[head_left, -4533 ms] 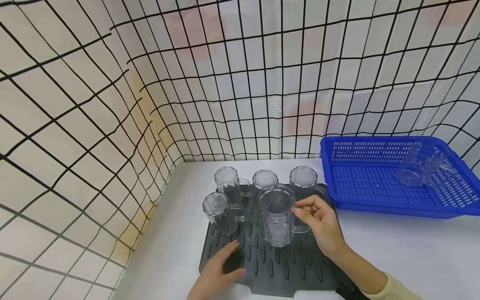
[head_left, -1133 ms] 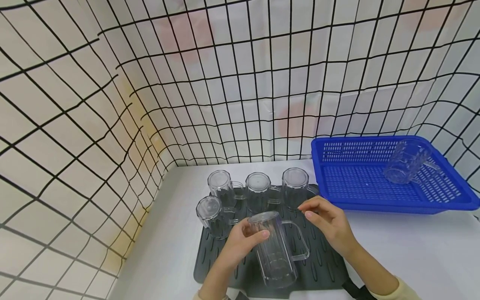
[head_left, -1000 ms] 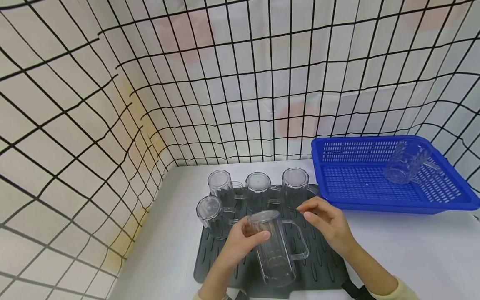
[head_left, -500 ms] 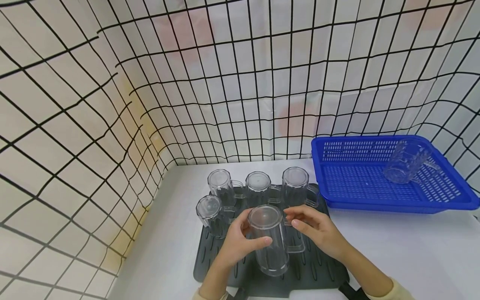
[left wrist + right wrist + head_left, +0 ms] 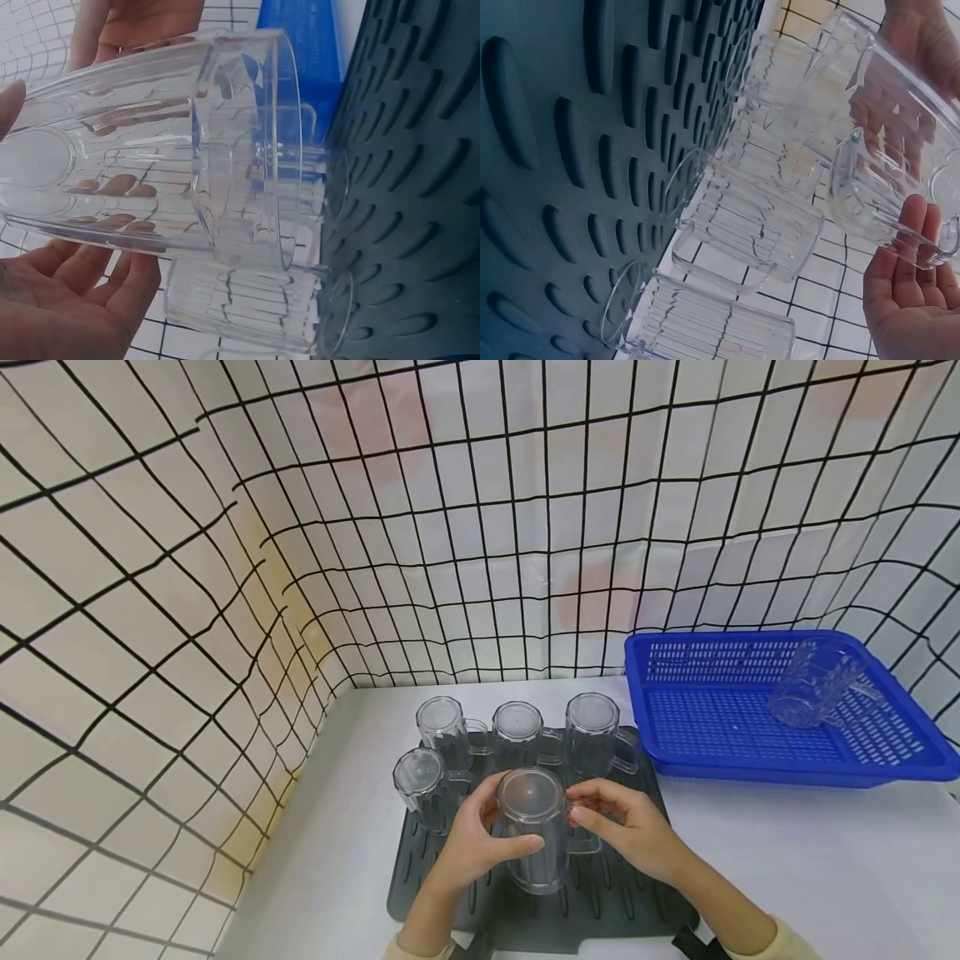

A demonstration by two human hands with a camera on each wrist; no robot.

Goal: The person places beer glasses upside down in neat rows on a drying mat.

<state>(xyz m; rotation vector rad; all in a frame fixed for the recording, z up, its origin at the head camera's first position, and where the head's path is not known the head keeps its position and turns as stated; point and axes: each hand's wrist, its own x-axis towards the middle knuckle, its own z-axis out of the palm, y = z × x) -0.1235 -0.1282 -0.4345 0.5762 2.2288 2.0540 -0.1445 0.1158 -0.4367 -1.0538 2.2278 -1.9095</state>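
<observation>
Upside down over the dark ribbed drying mat (image 5: 517,914) hangs a clear mug (image 5: 536,852), its base up and its rim apart from the mat in the left wrist view. My left hand (image 5: 476,839) grips its side near the base, thumb across the front. On the other side, my right hand (image 5: 630,827) pinches the upper end of the handle (image 5: 847,172) with fingertips and thumb. Behind it, several more clear mugs stand inverted on the mat: a front left mug (image 5: 423,785), a back left mug (image 5: 442,727), a middle mug (image 5: 517,727) and a right mug (image 5: 592,735).
A blue perforated basket (image 5: 750,768) stands at the back right, with another clear mug (image 5: 806,693) lying tilted inside. Black grid netting (image 5: 525,560) over pale sheeting closes off the back and left. The white table (image 5: 322,827) shows around the mat.
The held mug was mouth up in my right hand at first; later my left hand holds it inverted. Since then it has straightened and risen slightly, and my right hand has come to its handle.
</observation>
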